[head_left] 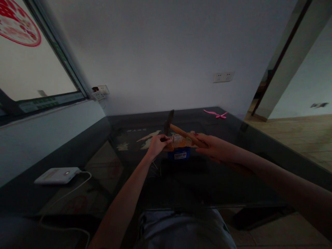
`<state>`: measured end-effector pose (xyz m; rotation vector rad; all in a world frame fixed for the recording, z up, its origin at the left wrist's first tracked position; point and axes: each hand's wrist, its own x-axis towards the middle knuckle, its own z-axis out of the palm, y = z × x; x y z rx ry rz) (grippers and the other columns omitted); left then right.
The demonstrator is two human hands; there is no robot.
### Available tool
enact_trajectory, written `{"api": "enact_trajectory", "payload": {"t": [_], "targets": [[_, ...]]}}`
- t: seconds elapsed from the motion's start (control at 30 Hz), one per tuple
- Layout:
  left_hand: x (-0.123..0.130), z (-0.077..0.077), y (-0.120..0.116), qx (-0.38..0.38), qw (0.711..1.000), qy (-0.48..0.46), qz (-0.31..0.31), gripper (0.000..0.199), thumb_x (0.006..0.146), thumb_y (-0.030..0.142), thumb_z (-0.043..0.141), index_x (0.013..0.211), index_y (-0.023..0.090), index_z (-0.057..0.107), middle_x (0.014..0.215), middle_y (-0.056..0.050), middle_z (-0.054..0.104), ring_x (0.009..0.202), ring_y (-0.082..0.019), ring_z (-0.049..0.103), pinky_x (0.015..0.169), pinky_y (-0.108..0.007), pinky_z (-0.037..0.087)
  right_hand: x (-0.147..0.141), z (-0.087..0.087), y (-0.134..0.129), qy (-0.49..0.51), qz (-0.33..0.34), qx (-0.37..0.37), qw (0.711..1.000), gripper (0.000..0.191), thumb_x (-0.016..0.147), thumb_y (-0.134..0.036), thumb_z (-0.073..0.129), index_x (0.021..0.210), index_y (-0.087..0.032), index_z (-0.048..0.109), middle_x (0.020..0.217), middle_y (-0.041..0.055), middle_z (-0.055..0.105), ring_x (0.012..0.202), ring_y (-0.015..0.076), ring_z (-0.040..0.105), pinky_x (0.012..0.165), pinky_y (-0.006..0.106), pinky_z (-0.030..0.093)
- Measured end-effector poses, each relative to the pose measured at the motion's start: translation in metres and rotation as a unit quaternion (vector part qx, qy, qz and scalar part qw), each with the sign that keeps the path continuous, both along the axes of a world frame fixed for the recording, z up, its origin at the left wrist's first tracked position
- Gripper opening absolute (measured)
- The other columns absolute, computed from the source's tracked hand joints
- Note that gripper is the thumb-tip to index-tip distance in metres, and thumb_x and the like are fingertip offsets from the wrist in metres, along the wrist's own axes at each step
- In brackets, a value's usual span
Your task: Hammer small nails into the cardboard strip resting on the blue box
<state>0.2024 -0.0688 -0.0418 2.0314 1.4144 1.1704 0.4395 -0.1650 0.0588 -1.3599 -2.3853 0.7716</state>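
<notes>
My right hand (211,147) is wrapped round the wooden handle of a hammer (178,130). Its dark metal head is raised just above my left fingertips. My left hand (157,145) pinches what looks like a thin nail (173,139), upright against a rough, brownish-orange block (181,141); the nail is small and dim. Under the block stands a blue container (178,154) with a pale label. Several thin, nail-like pieces (157,168) lie on the dark tabletop near my left wrist.
A white power bank (58,175) with a white cable (74,189) lies at the left of the glossy black table (103,133). A pink ribbon-like item (219,114) lies at the far right edge. Beyond the table is a wall with sockets (223,77); a window is at left.
</notes>
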Motion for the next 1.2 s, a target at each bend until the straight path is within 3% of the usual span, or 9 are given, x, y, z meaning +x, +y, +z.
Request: {"api": "enact_trajectory", "payload": {"t": [0.17,0.33,0.6,0.77,1.2], "targets": [[0.001,0.001,-0.001,-0.03,0.999,-0.012,0.001,0.023,0.07,0.032,0.066,0.082,0.012,0.069,0.079,-0.005,0.07,0.07,-0.019,0.064,0.06,-0.026,0.047,0.002,-0.011,0.002,-0.002,0.0,-0.054,0.999,0.022,0.08,-0.024,0.047,0.099,-0.014,0.052,0.065,-0.0024,0.051,0.039,0.0077,0.045,0.035,0.02,0.035],[-0.001,0.0,0.0,-0.005,1.0,0.006,0.01,0.019,0.071,0.032,0.065,0.075,0.013,0.067,0.073,-0.005,0.069,0.066,-0.017,0.062,0.061,-0.025,0.046,0.005,-0.007,-0.002,0.025,-0.004,-0.03,0.999,0.035,0.081,-0.024,0.047,0.114,-0.014,0.049,0.071,-0.0004,0.052,0.039,0.0062,0.044,0.034,0.019,0.035],[0.002,0.001,0.0,0.019,0.998,-0.025,-0.063,0.02,0.073,0.025,0.063,0.09,0.014,0.065,0.082,-0.006,0.068,0.074,-0.015,0.063,0.07,-0.025,0.05,0.013,-0.005,-0.005,0.058,-0.019,-0.055,0.997,0.041,0.082,-0.024,0.047,0.121,-0.013,0.043,0.062,-0.005,0.044,0.036,0.0053,0.042,0.031,0.017,0.035],[0.007,0.001,0.008,0.003,0.997,-0.018,-0.07,0.018,0.071,0.024,0.065,0.085,0.013,0.066,0.081,-0.005,0.068,0.073,-0.015,0.063,0.068,-0.025,0.05,0.026,-0.008,-0.004,0.081,-0.027,-0.062,0.994,0.042,0.081,-0.027,0.049,0.121,-0.015,0.042,0.059,-0.0061,0.044,0.034,0.0052,0.042,0.029,0.016,0.035],[0.011,0.007,0.002,-0.009,0.998,0.057,-0.021,0.017,0.073,0.028,0.064,0.079,0.013,0.069,0.073,-0.004,0.068,0.066,-0.015,0.061,0.062,-0.024,0.045,0.019,-0.018,-0.002,0.085,-0.041,-0.079,0.992,0.041,0.078,-0.019,0.053,0.118,-0.016,0.05,0.061,-0.0038,0.051,0.034,0.0055,0.043,0.03,0.017,0.034]]}}
